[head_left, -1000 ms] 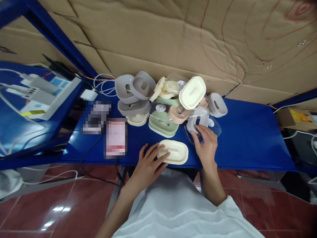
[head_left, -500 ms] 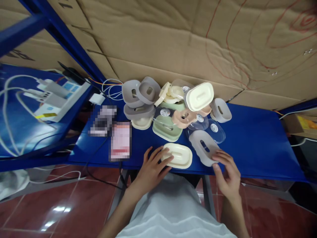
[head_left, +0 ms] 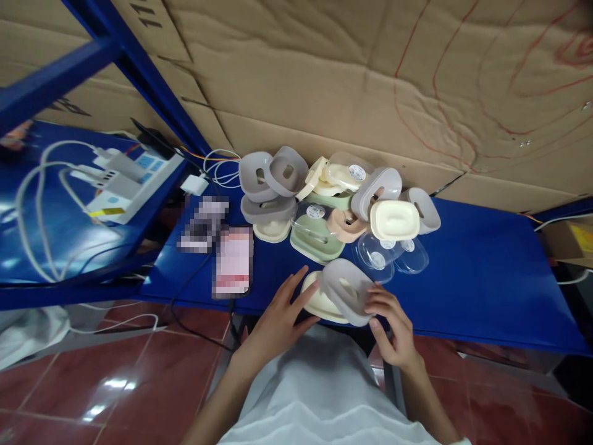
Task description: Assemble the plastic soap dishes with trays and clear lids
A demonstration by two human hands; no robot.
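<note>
My right hand [head_left: 395, 329] pinches the right end of a grey oval plastic soap-box-like shell [head_left: 337, 285] with a slot in its base. The tilted shell covers the right part of a cream oval plastic tray [head_left: 319, 306] at the table's front edge. My left hand [head_left: 279, 319] lies at the tray's left end with fingers spread, its fingertips at the tray's rim and close to the shell. Whether they touch the shell I cannot tell. Beyond my hands are a green tray [head_left: 309, 244], clear covers [head_left: 377, 254] and another cream tray [head_left: 395, 220].
Grey shells [head_left: 254, 176] and a peach shell [head_left: 345, 227] lie heaped at the back of the blue table [head_left: 486, 278], against a cardboard wall [head_left: 296, 74]. Two blurred-out phones [head_left: 233, 262] lie to the left. Farther left is a power strip [head_left: 134, 191] with white cables.
My right hand has brought the grey shell leftward over the cream tray. The other cream tray has dropped forward and right on the pile, baring a grey shell. The view has shifted slightly.
</note>
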